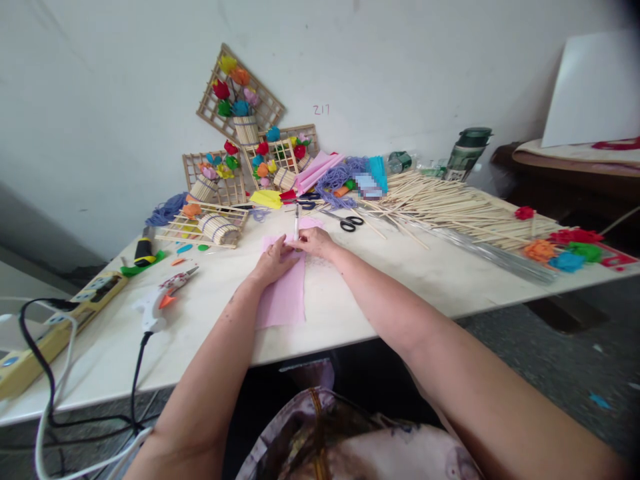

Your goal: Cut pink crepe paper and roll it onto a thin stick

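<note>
A sheet of pink crepe paper lies lengthwise on the table in front of me. My left hand rests on its upper part, fingers pointing right and bent in on the paper. From the other side comes my right hand, its fingers closed together and meeting the left fingertips at the paper. Right behind the fingertips a slim white pen-like thing points away from me; I cannot tell whether it is held. What lies under the fingers is hidden.
Scissors lie beyond my right hand. Many thin wooden sticks cover the back right. On the left are a glue gun, its cord and a power strip. Stick lattices with paper flowers lean on the wall. A dark bottle stands behind.
</note>
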`<state>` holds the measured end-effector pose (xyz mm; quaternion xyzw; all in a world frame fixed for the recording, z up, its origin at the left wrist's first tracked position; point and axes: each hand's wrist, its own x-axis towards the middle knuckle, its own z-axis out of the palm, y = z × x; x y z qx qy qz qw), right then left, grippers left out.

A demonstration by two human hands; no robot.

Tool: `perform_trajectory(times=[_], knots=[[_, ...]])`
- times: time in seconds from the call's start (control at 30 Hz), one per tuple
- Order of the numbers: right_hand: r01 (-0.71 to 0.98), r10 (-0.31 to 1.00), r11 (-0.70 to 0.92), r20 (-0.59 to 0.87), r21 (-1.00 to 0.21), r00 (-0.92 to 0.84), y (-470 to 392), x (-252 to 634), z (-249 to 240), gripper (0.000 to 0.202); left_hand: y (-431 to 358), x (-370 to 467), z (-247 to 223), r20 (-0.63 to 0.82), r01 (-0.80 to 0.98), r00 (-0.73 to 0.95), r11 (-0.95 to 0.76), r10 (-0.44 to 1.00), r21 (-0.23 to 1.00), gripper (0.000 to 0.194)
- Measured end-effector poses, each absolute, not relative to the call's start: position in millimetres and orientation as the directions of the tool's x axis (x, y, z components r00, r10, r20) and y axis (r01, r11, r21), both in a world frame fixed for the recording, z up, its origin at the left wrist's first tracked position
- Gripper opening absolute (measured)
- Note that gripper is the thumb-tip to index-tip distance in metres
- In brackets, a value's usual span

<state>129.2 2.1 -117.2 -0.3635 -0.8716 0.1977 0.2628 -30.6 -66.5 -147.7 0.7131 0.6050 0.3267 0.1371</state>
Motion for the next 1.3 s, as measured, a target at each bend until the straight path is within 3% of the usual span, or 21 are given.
perform_trajectory(times=[0.57, 1.3], knots=[[0.558, 0.749, 0.653, 0.328, -0.512, -0.575, 1.6, 125.9, -118.7, 0.036, -64.6, -32.7, -149.8, 0.31, 0.678, 0.031, -0.248, 0.95, 0.692, 0.086], [0.583, 0.744, 0.666, 0.36, -0.466, -0.563, 3.9, 122.5, -122.7, 0.037, -62.6, -33.6, -150.5, 0.312, 0.653, 0.022, -0.25, 0.95, 0.715, 0.087]])
